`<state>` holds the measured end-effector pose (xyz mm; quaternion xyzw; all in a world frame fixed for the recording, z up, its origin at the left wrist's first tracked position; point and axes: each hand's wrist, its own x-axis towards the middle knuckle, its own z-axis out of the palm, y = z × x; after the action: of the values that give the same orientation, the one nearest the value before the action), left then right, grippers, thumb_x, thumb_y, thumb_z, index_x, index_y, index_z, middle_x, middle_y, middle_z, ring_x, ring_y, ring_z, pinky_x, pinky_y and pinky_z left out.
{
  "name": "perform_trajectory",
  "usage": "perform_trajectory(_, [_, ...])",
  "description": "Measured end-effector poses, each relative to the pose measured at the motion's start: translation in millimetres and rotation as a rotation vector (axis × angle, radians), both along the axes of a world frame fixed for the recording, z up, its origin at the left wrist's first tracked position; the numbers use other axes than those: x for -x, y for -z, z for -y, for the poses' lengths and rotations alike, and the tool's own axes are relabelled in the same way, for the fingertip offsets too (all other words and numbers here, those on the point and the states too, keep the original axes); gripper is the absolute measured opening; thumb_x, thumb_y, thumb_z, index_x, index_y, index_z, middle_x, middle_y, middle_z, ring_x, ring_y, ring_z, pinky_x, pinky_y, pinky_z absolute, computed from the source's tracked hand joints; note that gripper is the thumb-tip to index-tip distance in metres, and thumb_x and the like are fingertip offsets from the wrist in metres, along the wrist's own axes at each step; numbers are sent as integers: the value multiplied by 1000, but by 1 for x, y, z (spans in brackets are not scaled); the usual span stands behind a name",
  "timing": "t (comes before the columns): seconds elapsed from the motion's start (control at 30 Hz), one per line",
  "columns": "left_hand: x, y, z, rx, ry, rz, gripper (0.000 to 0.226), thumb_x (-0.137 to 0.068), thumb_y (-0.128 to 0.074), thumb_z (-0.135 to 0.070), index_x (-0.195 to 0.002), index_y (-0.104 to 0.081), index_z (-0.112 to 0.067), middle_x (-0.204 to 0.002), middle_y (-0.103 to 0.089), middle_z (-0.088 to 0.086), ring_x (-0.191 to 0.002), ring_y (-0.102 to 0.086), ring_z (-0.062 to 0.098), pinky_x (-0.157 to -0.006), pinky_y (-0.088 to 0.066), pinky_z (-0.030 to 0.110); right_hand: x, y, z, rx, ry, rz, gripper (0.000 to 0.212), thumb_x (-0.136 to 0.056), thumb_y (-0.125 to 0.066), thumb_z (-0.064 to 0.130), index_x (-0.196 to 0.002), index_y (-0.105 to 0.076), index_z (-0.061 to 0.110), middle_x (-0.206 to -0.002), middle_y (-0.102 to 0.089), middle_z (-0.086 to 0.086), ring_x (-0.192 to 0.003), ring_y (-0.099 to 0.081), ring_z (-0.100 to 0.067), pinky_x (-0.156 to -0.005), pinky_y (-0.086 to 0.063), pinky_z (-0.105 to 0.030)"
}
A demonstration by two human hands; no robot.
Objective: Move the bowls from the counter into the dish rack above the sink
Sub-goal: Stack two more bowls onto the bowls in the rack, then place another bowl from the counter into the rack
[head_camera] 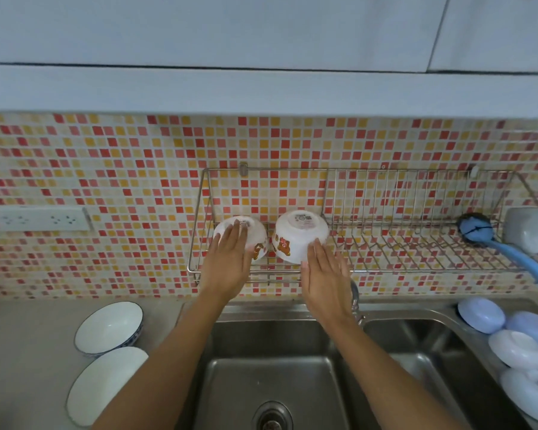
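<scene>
Two white bowls with bear prints sit upside down in the left part of the wire dish rack [385, 268] on the tiled wall. My left hand [227, 262] lies with straight fingers on the left bear bowl [258, 234]. My right hand [323, 274] touches the lower right side of the right bear bowl [298, 234] with straight fingers. On the counter at the lower left stand a white bowl with a blue rim [109, 327] and a white plate-like bowl [106, 383] in front of it.
A double steel sink [274, 373] lies below the rack, its tap [356, 302] just behind my right wrist. A blue dish brush [494, 240] hangs from the rack's right end. Several blue and white bowls [516, 346] are piled at the sink's right edge. A wall socket strip [38, 218] is on the left.
</scene>
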<state>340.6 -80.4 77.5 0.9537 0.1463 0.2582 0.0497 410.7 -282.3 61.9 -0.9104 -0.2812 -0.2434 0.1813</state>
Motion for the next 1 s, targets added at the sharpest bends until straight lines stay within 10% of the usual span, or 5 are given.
perform_trajectory(0.37, [72, 50, 11, -111, 15, 41, 53, -99, -40, -35, -147, -30, -13, -152, -34, 9, -144, -22, 25, -116, -13, 46, 50, 33, 2, -14, -7, -116, 71, -99, -36, 44, -153, -4, 11, -159, 11, -6, -147, 15, -27, -117, -5, -42])
perform_trajectory(0.7, [174, 96, -36, 237, -204, -38, 58, -101, -27, -45, -152, -8, -25, -160, 0, -4, -147, 8, 16, -120, 0, 42, 123, 83, -73, 13, -241, -232, 60, -93, -55, 39, -146, -37, 18, -158, -23, -11, -143, -29, -29, -109, -29, -39])
perform_trajectory(0.87, [246, 126, -94, 382, -373, -31, 54, -95, -36, -39, -143, -38, -13, -153, -32, 12, -140, -30, 31, -113, -26, 42, 180, 107, -140, -10, -378, -523, 53, -95, -54, 36, -142, -43, 15, -144, -45, -8, -131, -44, -23, -105, -39, -33])
perform_trajectory(1.0, [282, 142, -123, 673, -480, -28, 56, -99, -39, -35, -146, -28, -7, -153, -27, 17, -141, -26, 30, -113, -26, 41, 211, 118, -188, 17, -313, -754, 63, -95, -54, 37, -148, -29, 14, -144, -43, -12, -128, -47, -28, -100, -41, -38])
